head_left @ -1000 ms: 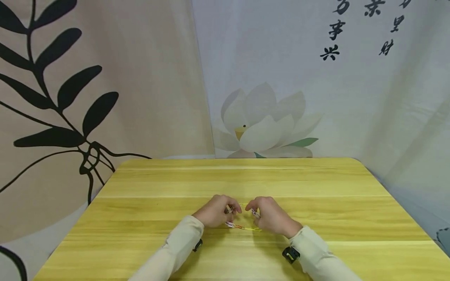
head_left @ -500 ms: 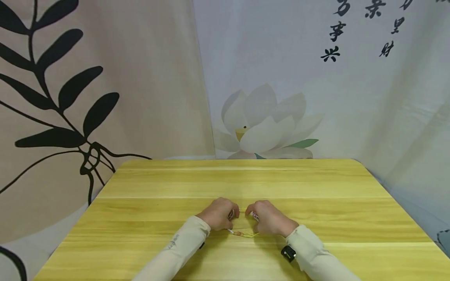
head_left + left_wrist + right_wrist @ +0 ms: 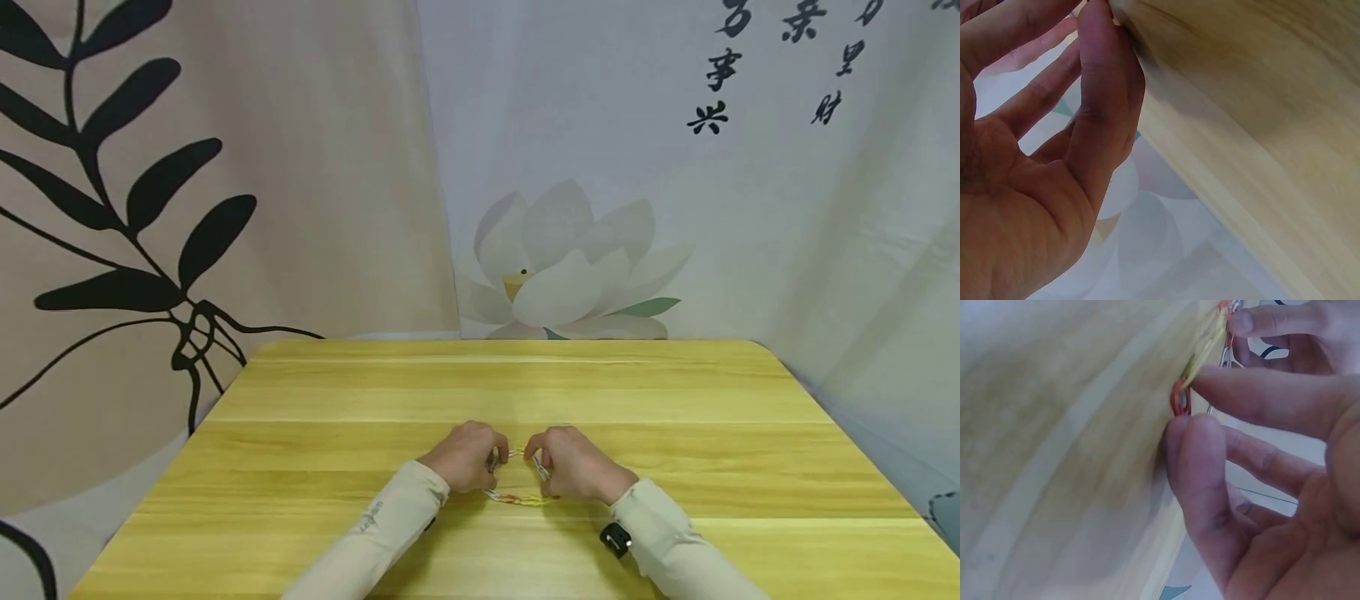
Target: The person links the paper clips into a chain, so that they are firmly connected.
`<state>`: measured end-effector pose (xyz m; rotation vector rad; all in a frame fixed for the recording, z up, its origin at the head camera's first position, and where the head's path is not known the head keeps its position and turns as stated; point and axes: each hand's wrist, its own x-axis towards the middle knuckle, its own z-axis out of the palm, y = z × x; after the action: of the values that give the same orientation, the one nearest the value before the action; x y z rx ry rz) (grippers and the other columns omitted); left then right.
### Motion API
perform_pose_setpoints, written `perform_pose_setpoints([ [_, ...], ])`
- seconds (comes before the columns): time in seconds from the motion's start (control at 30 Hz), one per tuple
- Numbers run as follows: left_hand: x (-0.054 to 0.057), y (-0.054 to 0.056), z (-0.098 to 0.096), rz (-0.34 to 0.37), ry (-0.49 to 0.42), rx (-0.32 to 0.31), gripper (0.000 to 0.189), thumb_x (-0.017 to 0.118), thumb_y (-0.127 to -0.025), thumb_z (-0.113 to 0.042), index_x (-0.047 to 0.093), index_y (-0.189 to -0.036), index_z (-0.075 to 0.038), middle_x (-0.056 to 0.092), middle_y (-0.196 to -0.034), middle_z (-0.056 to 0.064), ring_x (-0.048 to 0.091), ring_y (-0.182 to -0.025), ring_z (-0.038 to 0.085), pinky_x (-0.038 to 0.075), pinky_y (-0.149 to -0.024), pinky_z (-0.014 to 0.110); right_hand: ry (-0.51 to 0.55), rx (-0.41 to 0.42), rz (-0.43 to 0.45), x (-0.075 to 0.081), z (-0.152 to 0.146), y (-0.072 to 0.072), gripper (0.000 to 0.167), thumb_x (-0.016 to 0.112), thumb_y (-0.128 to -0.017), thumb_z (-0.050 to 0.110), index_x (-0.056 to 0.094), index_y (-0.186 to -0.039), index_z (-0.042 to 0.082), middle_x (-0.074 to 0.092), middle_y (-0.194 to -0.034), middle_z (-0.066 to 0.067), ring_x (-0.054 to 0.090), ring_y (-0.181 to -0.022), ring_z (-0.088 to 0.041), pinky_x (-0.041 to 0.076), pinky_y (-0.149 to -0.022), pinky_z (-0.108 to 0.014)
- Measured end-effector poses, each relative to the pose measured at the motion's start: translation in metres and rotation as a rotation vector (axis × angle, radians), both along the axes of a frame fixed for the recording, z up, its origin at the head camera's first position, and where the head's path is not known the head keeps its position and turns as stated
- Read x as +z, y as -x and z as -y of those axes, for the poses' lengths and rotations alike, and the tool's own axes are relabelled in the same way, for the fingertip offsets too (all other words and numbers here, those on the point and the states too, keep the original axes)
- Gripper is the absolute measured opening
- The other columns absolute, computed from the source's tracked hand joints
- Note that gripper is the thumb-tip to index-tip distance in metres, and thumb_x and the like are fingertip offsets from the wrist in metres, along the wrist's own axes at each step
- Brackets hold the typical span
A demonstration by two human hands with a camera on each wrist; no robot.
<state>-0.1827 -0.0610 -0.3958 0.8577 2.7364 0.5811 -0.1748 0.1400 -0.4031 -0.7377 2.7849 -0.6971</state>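
A chain of linked paper clips (image 3: 517, 500) in white, orange-red and yellow forms a loop low over the table, between my two hands. My left hand (image 3: 467, 457) holds the loop's left side with curled fingers. On the right side, my right hand (image 3: 585, 467) holds it, a whitish stretch showing between forefinger and thumb. In the right wrist view a red paper clip (image 3: 1175, 399), linked to yellow ones, sits at the right hand's fingertips. The left wrist view shows the left fingers (image 3: 1100, 81) brought together at the top edge; what they hold there is mostly hidden.
The wooden table (image 3: 360, 392) has light stripes and rounded far corners. Behind its far edge hangs a printed curtain (image 3: 570, 250) with a lotus, dark leaves and characters. A small black device (image 3: 617, 540) sits at the right wrist.
Both hands have shifted slightly nearer the body, the left also a little to the right. The loop of paper clips has moved with them, its near side lower in the view.
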Motion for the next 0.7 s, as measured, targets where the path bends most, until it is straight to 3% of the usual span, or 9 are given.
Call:
perform_pose_setpoints([
  [0.4, -0.0033, -0.0008, 0.0011, 0.01, 0.068, -0.004, 0.032, 0.086, -0.076, -0.006, 0.073, -0.105, -0.009, 0.065, -0.081, -0.003, 0.053, -0.07, 0.004, 0.048, -0.065, 0.017, -0.007, -0.005, 0.047, 0.0004, -0.0007, -0.0025, 0.054, 0.077, -0.06, -0.012, 0.071, -0.11, 0.004, 0.058, -0.075, -0.001, 0.048, -0.07, -0.014, 0.041, -0.062, -0.026],
  [0.7, -0.0024, 0.0017, 0.0042, 0.043, 0.024, 0.003, 0.031, 0.087, -0.075, -0.008, 0.074, -0.103, -0.011, 0.069, -0.088, -0.001, 0.058, -0.074, 0.005, 0.05, -0.066, 0.018, -0.02, 0.009, 0.065, 0.0062, -0.0025, -0.0014, 0.052, 0.085, -0.064, -0.005, 0.07, -0.113, 0.006, 0.059, -0.077, -0.003, 0.05, -0.069, -0.014, 0.044, -0.063, -0.028],
])
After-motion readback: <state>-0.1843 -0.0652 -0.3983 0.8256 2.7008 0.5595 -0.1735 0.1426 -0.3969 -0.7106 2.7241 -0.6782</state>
